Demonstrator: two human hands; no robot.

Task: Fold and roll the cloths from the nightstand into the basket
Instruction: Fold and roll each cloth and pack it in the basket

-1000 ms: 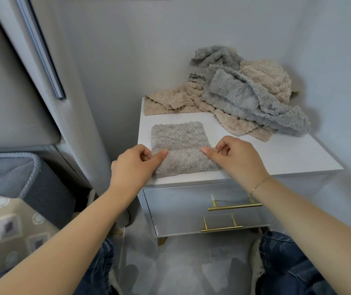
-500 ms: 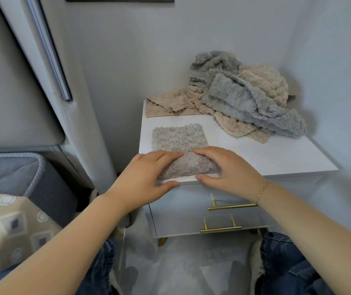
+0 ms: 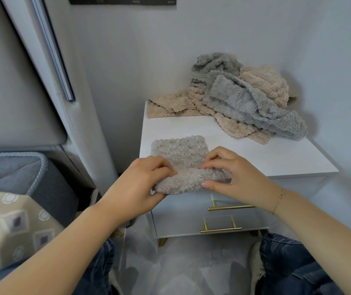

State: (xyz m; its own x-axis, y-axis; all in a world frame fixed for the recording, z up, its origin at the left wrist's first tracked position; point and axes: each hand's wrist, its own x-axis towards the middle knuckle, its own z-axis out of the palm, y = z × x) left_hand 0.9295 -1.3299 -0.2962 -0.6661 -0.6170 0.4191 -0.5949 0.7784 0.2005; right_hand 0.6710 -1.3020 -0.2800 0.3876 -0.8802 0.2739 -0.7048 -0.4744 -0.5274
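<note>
A folded grey-beige cloth [image 3: 181, 150] lies at the front left of the white nightstand [image 3: 276, 158]. Its near end is curled up into a roll at the nightstand's front edge. My left hand [image 3: 140, 186] grips the roll's left end, fingers on top and thumb underneath. My right hand [image 3: 232, 175] pinches the roll's right end the same way. A heap of unfolded beige and grey cloths [image 3: 240, 99] fills the back of the nightstand. A grey fabric basket [image 3: 38, 167] stands low at the left, its inside mostly out of view.
The nightstand stands in a corner, with walls behind and to the right. It has two drawers with gold handles [image 3: 221, 228]. A padded headboard [image 3: 21, 81] and patterned bedding [image 3: 10, 226] are at the left. My knees in jeans [image 3: 293, 262] are below.
Both hands went from touching the cloth's near edge to curling it up and over into a roll. The flat part of the cloth has become shorter.
</note>
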